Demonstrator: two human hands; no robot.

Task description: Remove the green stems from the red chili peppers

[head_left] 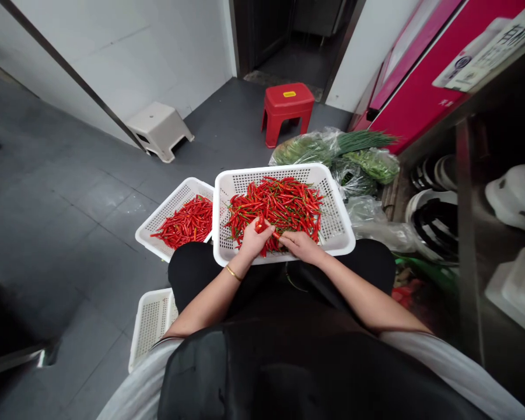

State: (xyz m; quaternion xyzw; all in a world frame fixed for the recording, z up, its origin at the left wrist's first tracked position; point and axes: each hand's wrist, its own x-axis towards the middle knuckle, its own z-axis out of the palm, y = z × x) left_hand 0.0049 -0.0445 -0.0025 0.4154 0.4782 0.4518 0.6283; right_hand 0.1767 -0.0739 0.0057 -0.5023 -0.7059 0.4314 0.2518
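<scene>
A white perforated basket [339,213] rests on my lap, heaped with red chilies [284,201] that mostly carry green stems. Over its near side, my left hand [254,238] is closed around several red chilies, whose ends poke out by the thumb. My right hand [301,245] meets it from the right, its fingertips pinched at the end of a chili between the two hands. To the left stands a second white basket [153,233] on the floor, with red chilies [187,223] in it that show little green.
Another white basket [151,324] sits lower left. Ahead are a grey-white stool [160,125] and a red stool [289,108]. Bagged green vegetables [306,149] lie beyond the lap basket's right corner. A metal shelf [468,233] with containers runs along the right.
</scene>
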